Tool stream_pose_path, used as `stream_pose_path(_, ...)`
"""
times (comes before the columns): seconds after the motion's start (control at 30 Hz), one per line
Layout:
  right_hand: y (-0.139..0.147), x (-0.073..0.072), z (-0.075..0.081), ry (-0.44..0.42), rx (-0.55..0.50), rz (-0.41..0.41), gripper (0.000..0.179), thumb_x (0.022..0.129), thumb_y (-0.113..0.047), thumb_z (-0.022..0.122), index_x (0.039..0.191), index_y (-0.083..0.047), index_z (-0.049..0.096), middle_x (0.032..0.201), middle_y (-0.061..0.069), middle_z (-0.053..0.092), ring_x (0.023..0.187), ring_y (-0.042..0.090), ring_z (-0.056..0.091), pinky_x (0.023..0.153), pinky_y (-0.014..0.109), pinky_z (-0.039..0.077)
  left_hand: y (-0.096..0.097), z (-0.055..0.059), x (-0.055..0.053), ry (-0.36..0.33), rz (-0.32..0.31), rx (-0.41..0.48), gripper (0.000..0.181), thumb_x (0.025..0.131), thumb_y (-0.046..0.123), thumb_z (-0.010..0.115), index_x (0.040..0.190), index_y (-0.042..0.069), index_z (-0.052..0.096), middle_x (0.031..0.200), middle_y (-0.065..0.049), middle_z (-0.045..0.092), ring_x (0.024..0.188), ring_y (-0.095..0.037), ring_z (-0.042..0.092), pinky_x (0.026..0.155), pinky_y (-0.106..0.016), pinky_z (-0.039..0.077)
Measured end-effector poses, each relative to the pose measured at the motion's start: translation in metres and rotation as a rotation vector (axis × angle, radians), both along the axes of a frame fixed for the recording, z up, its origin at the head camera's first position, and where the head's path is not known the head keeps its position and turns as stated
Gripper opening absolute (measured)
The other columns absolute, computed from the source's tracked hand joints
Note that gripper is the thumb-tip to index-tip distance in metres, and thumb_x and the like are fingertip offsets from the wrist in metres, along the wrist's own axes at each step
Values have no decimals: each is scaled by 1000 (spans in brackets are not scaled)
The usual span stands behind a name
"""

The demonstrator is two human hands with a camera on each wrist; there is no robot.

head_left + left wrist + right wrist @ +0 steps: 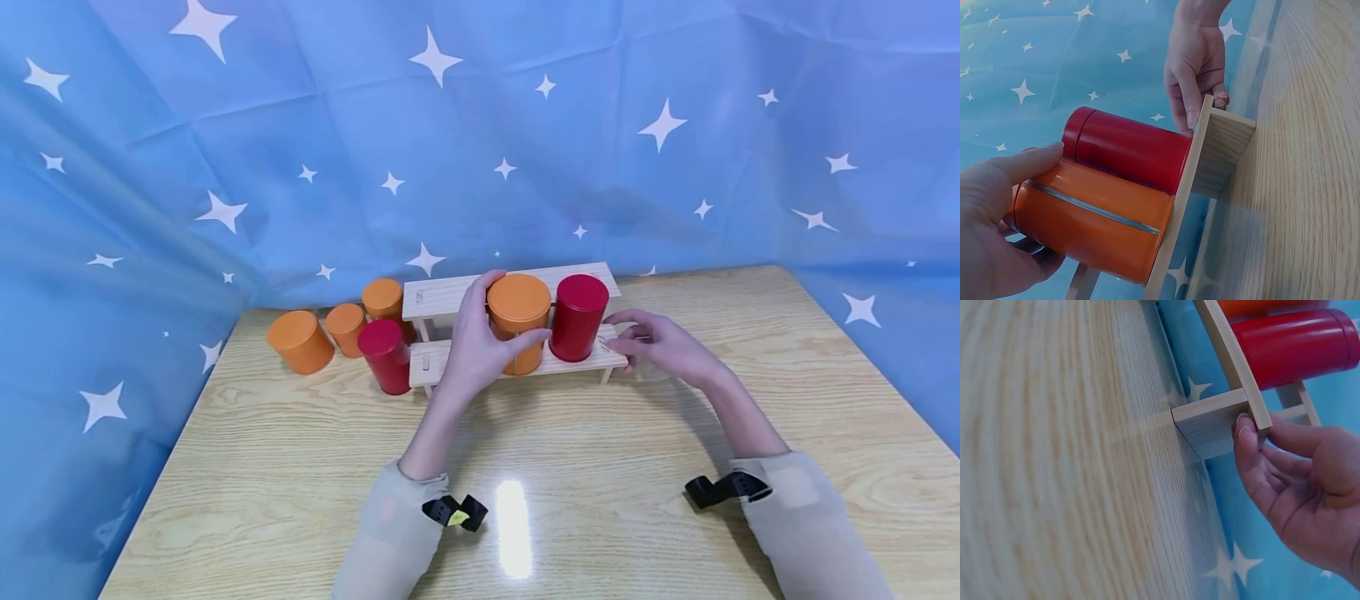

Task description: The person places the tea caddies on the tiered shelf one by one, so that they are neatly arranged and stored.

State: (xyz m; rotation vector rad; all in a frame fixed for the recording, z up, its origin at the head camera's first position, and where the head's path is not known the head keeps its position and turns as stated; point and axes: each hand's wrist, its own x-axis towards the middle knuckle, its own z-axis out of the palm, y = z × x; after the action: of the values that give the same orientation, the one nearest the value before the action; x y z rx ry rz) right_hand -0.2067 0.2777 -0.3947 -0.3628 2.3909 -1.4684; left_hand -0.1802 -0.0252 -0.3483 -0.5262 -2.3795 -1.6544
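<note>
A pale wooden two-tier rack point(438, 295) stands toward the back of the table. My left hand point(477, 337) grips a large orange canister point(519, 304) round its side, thumb in front; its base is right at the lower tier's board point(1175, 231). Close on its right stands a dark red canister point(579, 321), upright on the same tier. At that tier's right end, my right hand point(663, 343) pinches the board's edge between thumb and fingers, the thumb over the top and fingertips point(1246, 432) beneath, beside the wooden leg point(1210, 419).
Left of the rack, several more canisters are grouped: a wide orange one point(302, 342), a small orange one point(347, 329), another orange one point(383, 298) and a red one point(386, 357) close to the rack's left end. A blue star-patterned cloth point(480, 125) hangs behind the table point(600, 483).
</note>
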Motion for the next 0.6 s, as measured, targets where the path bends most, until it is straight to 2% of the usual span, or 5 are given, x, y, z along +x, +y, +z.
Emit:
stream_pose_path(0.33,1,-1,-1,2,3,2,51,99,-21,66,143,-2,47,105,22,64,77,38,68,79,40,58,-6,1,1,-13,-35,-5,91,81,28,87,152,11,33,141,-4,46,126,-16,47,103,-42,48)
stream_pose_path(0.47,0,-1,-1,5,6,2,51,100,-21,66,142,-1,47,105,22,64,77,38,68,79,40,58,-11,2,0,12,-55,30,91,81,32,85,153,12,34,139,-1,48,125,-14,48,102,-40,47)
stream_pose_path(0.6,0,-1,-1,0,4,-1,51,99,-20,66,142,-1,47,105,22,64,77,38,68,79,40,58,-16,3,-1,43,-64,70,83,84,36,81,152,16,38,137,0,51,124,-13,48,103,-42,44)
